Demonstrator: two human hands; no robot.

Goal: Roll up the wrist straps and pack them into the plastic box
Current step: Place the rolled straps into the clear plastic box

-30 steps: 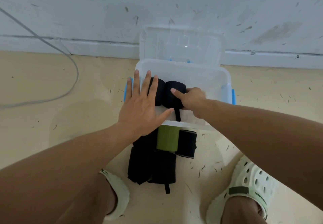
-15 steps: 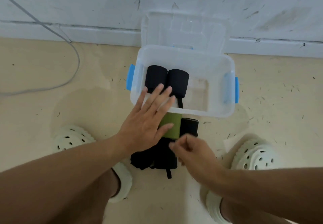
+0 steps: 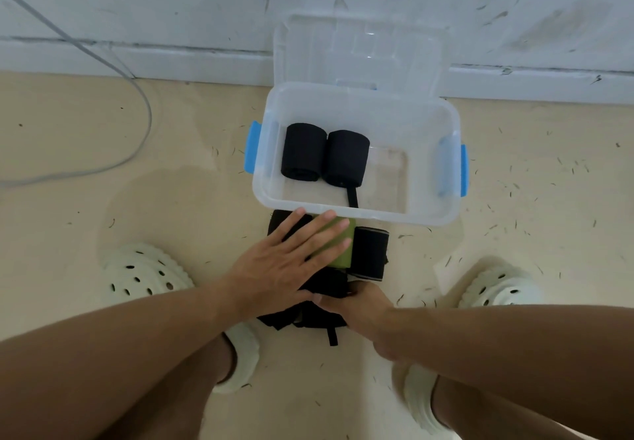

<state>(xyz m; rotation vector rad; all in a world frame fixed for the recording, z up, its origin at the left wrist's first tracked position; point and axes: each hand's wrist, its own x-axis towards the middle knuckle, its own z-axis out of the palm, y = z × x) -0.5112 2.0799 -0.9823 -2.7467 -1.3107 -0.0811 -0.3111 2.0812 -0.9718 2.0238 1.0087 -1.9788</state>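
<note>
Head view: right hand (image 3: 356,305) grips a black strap from the pile (image 3: 308,316) on the floor, down from hovering 0.5 s ago. Left hand (image 3: 288,264), fingers flat and spread, rests on the green roll (image 3: 338,251), now off the box (image 3: 442,213) rim. Box holds two black rolls (image 3: 303,154) at left, right half free.

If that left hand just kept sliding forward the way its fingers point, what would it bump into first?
Most likely the near wall of the clear plastic box: the left hand lies flat on the green strap roll, fingertips almost at the box's rim. Depth is uncertain.
</note>
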